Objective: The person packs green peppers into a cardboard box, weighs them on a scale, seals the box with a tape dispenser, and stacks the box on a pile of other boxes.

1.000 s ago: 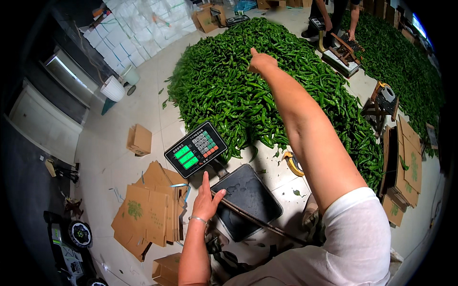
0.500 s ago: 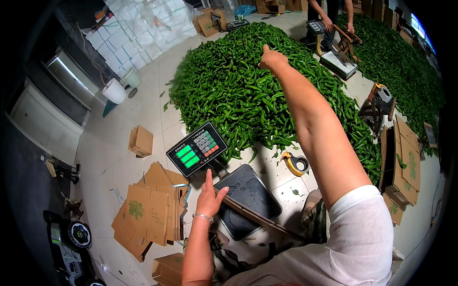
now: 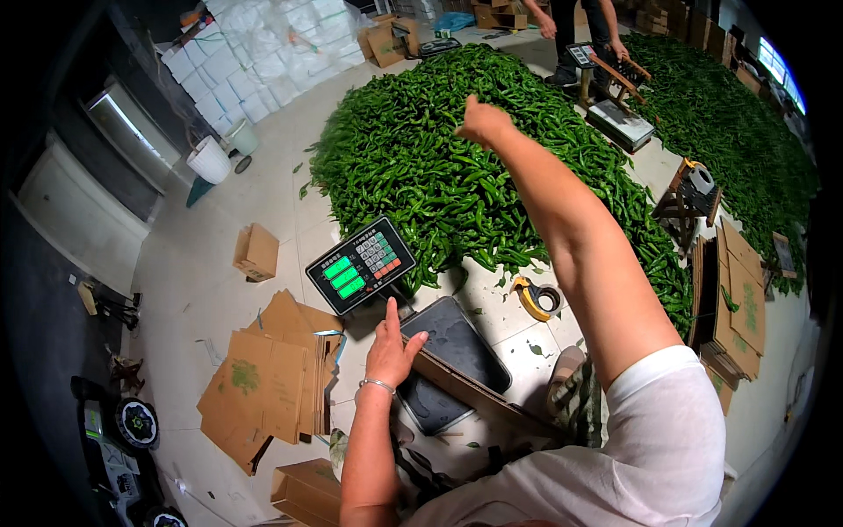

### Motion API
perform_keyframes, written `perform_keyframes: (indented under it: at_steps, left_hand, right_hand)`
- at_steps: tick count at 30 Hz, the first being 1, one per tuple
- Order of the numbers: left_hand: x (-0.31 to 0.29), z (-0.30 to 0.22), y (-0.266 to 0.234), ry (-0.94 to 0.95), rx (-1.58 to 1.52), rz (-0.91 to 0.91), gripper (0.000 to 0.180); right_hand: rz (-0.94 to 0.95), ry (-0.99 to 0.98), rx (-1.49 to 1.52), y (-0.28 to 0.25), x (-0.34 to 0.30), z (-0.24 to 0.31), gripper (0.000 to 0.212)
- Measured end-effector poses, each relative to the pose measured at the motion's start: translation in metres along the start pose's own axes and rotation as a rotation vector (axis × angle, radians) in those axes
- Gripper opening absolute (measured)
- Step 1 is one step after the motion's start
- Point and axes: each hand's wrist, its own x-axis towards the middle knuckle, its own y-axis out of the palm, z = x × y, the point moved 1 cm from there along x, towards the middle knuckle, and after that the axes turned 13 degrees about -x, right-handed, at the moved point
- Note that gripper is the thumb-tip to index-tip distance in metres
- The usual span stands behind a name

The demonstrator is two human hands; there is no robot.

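My left hand [image 3: 392, 350] is by the near left side of a black platform scale [image 3: 465, 338]. Its index finger is stretched and its thumb spread, touching the end of a cardboard piece [image 3: 465, 382] that stands on edge across the platform; I see no grip on it. Just beyond the fingertips is the scale's keypad display [image 3: 360, 265], lit green. My right hand [image 3: 485, 121] reaches out over a big heap of green chili peppers [image 3: 439, 184], index finger extended, thumb apart, nothing held.
Flattened cardboard boxes [image 3: 263, 378] lie at left, more [image 3: 738, 299] at right. A yellow tape dispenser [image 3: 536, 299] sits on the floor by the heap. Another person's hand [image 3: 619, 50] touches a wooden stool [image 3: 622, 75] near a second scale [image 3: 620, 125]. A small box [image 3: 256, 252] stands left.
My right hand has shifted slightly left and down over the peppers. The other person has stepped left, one hand now off the stool. My left hand stays by the cardboard.
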Motion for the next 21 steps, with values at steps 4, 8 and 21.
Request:
perform_keyframes:
  at_steps: [4,8,21]
  left_hand:
    - [0.007,-0.004,0.0,-0.014,-0.013,0.014,0.088]
    - [0.007,0.017,0.006,0.106,-0.015,-0.064,0.088]
    - [0.017,0.037,0.008,0.107,-0.12,-0.072,0.082]
  right_hand:
    - [0.1,-0.653,0.029,0.069,-0.04,0.003,0.059]
    - [0.565,-1.028,0.014,0.108,-0.208,0.008,0.084]
    - [0.875,-0.569,0.508,0.184,-0.35,-0.078,0.114]
